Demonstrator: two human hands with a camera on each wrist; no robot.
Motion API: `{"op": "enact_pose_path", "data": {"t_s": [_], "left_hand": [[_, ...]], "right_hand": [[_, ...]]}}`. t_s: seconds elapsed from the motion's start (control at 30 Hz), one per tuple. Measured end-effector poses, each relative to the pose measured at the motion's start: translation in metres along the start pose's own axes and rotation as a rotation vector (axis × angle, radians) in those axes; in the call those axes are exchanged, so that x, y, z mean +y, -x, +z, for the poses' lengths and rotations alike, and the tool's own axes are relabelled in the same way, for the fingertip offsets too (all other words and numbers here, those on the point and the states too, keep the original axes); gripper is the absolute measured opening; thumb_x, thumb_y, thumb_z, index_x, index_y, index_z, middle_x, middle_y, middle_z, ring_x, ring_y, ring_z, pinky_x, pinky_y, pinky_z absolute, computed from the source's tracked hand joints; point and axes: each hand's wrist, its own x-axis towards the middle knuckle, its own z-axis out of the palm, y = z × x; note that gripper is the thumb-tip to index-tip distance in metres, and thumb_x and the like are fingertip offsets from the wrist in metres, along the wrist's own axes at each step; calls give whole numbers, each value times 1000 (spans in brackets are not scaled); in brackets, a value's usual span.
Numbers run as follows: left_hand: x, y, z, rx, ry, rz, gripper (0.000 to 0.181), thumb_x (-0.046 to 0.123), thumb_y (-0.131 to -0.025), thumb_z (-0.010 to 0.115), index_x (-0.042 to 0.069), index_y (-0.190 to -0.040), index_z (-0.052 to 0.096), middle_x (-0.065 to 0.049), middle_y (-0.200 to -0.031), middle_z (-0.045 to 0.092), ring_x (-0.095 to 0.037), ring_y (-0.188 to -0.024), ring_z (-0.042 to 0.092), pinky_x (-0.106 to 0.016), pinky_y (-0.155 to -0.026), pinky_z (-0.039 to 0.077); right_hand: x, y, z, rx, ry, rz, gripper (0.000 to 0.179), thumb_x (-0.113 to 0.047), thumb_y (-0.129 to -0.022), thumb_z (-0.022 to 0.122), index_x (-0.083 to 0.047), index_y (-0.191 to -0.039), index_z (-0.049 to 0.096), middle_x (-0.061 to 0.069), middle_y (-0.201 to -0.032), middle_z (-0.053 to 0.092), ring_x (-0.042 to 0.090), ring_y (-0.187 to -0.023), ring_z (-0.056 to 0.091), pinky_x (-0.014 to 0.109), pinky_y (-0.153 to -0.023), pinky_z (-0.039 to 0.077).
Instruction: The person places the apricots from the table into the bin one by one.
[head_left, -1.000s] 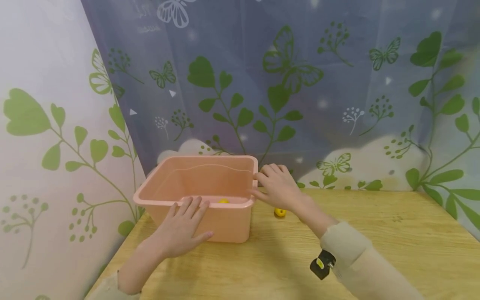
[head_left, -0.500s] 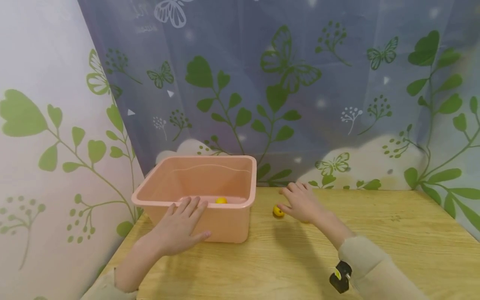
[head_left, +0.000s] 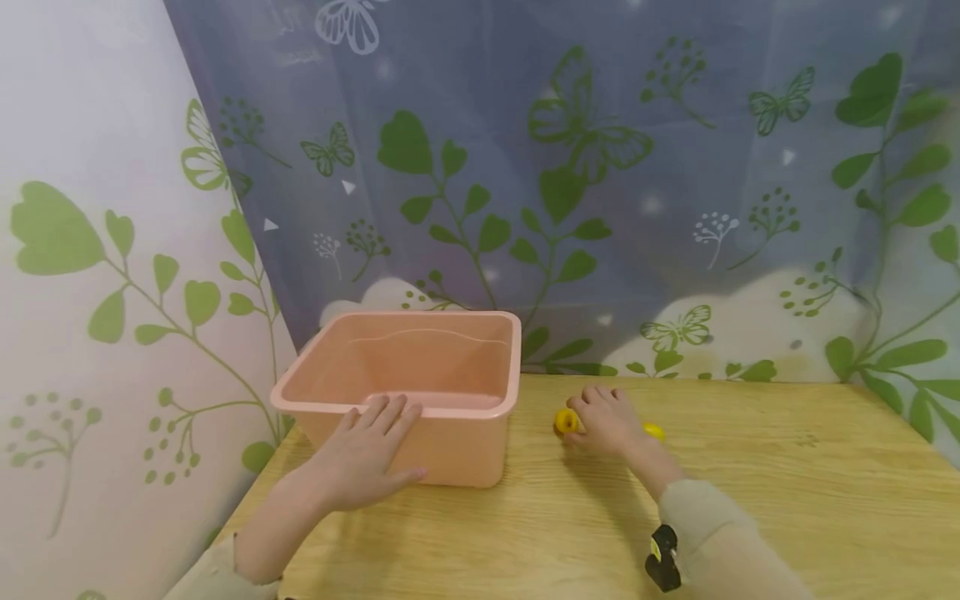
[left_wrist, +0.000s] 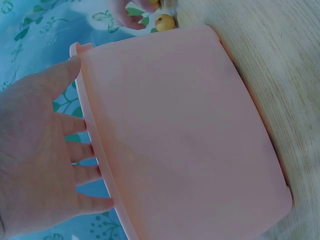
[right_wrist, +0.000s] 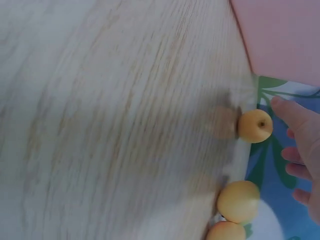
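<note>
My left hand (head_left: 371, 454) lies on the near rim of a pink plastic tub (head_left: 457, 450), its fingers extended over the edge. In the left wrist view, the fingertips meet the rim and the thumb stretches along toward a corner. Right of the tub, my right hand (head_left: 606, 423) is lowered beside a small yellow apple-like fruit (head_left: 566, 421). The right wrist view shows the thumb at the edge of this fruit (right_wrist: 255, 126), with the fingers loosely bent and not closed round it. Another yellow fruit (head_left: 654, 431) is partly hidden behind the right wrist.
Two more yellow fruits, one larger (right_wrist: 238, 201) and one at the frame's bottom edge (right_wrist: 226, 231), lie close together in the right wrist view. The tub stands toward the left of the wooden table (head_left: 750, 500). Behind it hangs a blue leaf-and-butterfly cloth (head_left: 480, 167).
My right hand has left the tub's right rim, moving right and down to the yellow fruit. A yellow fruit seen inside the tub is out of sight now. The left hand stays on the rim.
</note>
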Motion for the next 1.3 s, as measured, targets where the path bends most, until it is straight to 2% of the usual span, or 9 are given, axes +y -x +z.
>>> {"op": "enact_pose_path", "data": {"t_s": [0.13,0.4,0.53,0.67,1.07,1.3], "left_hand": [[0,0,0,-3,-2,-2,77,47,-92,50,1,-146,21,-23,-149,18,-41,-137,12,-61,-106,13],[-1,1,2,17,-30,4,78,48,-91,51,1,-146,22,-23,-149,20,-41,-136,14,-61,-106,14],[-2,1,4,28,-45,10,78,49,-91,51,1,-146,23,-23,-149,20,-41,-136,14,-61,-106,14],[-3,1,6,40,-55,21,77,48,-91,51,1,-145,25,-23,-149,21,-41,-136,15,-61,-105,16],[-2,1,8,58,-68,31,77,47,-90,53,0,-145,26,-23,-148,22,-41,-136,17,-61,-105,17],[-4,0,9,69,-95,39,79,49,-90,53,0,-145,24,-23,-148,23,-41,-135,18,-61,-104,18]], "right_hand": [[3,-3,6,-9,7,16,48,-37,-79,72,-4,-112,60,13,-101,53,34,-98,50,52,-81,39],[2,-9,21,-12,27,18,47,-38,-78,72,-7,-111,59,11,-95,50,34,-94,48,53,-80,38],[0,-9,25,4,36,14,42,-38,-78,72,-9,-105,60,10,-90,48,33,-91,47,53,-80,38],[-1,-9,28,23,50,35,42,-37,-76,75,-8,-101,59,12,-92,51,35,-93,49,55,-82,39],[5,-6,31,-10,35,70,41,-40,-76,74,-10,-100,59,11,-92,51,33,-92,48,53,-79,39],[3,-6,29,-22,38,39,40,-41,-78,71,-9,-100,60,11,-92,51,33,-91,48,52,-77,40]]}}
